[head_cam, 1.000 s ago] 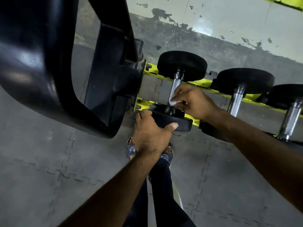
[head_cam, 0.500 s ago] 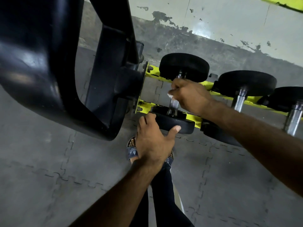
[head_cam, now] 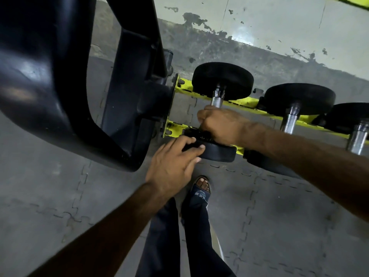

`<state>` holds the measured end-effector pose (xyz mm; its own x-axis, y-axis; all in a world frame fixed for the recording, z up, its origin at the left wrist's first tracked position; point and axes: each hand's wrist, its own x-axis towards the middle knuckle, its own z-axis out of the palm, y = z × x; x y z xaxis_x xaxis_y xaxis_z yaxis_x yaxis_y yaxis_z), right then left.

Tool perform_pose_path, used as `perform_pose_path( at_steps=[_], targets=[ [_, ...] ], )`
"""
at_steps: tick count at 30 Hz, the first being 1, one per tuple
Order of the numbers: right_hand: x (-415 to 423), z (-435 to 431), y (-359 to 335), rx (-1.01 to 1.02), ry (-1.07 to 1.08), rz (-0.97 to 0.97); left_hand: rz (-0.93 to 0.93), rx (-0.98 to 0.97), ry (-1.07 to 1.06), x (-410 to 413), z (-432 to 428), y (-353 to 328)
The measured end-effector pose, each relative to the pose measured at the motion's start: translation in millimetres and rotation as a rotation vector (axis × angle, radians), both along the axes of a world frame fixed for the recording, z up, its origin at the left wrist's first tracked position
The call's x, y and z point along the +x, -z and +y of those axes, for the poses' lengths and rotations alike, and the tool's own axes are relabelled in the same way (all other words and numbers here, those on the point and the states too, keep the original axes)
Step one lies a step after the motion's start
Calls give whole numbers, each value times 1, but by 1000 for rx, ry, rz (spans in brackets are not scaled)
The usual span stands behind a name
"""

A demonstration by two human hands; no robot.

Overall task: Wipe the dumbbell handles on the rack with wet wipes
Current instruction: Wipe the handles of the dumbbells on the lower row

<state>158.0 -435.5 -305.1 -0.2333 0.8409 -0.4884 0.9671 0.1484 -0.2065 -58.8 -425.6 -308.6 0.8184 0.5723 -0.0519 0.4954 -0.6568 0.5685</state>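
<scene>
The leftmost dumbbell lies across the yellow rack rails (head_cam: pixel 237 103), with a black far head (head_cam: pixel 222 79), a knurled chrome handle (head_cam: pixel 216 99) and a black near head (head_cam: pixel 219 151). My right hand (head_cam: pixel 221 125) is closed around the lower part of that handle, close to the near head. The wet wipe is hidden inside this fist. My left hand (head_cam: pixel 172 164) grips the left edge of the near head, fingers curled over it. A second dumbbell (head_cam: pixel 299 98) and a third dumbbell (head_cam: pixel 359 134) lie to the right, chrome handles bare.
A big black rack upright (head_cam: pixel 60 80) fills the left and top left, right beside the first dumbbell. Grey interlocking floor mats (head_cam: pixel 269 216) lie below. My foot in a blue sandal (head_cam: pixel 200 189) stands just under the near head. A stained wall (head_cam: pixel 259 27) is behind.
My right hand has slid down the handle from near the far head toward the near head. The white wipe, visible before, is now hidden. My left hand has shifted slightly on the near head.
</scene>
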Motion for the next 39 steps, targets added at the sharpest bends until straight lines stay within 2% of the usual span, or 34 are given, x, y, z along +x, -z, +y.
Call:
perform_pose_path(
  at_steps=[4, 7, 12, 17, 19, 21, 25, 27, 29, 32, 36, 39],
  targets=[
    [3, 29, -3, 16, 40, -175, 7, -3, 51, -1, 2, 0],
    [-13, 46, -5, -139, -50, -278, 43, 20, 108, -4, 3, 0],
    [-12, 54, -5, -283, -21, -87, 61, 39, 163, -11, 4, 0],
    [18, 14, 10, 111, 181, 33, 47, 25, 143, -12, 1, 1],
    [15, -21, 13, 173, 247, 114, 45, 25, 135, -12, 1, 1],
    [10, -46, 18, 264, 426, 323, 38, 31, 135, -10, 2, 1],
    [10, -44, 38, 374, 1287, 710, 17, 31, 127, -5, 7, 0],
    [6, -41, 48, 312, 1604, 872, 12, 44, 122, -2, 9, -2],
    [-1, -46, 51, 158, 1714, 906, 2, 55, 116, -1, 9, -3],
    [-3, -53, 45, -82, 1673, 919, -38, 77, 87, 0, 8, -1],
    [12, -34, 50, -157, 1684, 1151, -46, 92, 78, 0, 5, -1],
    [16, -38, 55, -325, 1568, 1278, -29, 101, 102, -1, 5, -2]
  ],
)
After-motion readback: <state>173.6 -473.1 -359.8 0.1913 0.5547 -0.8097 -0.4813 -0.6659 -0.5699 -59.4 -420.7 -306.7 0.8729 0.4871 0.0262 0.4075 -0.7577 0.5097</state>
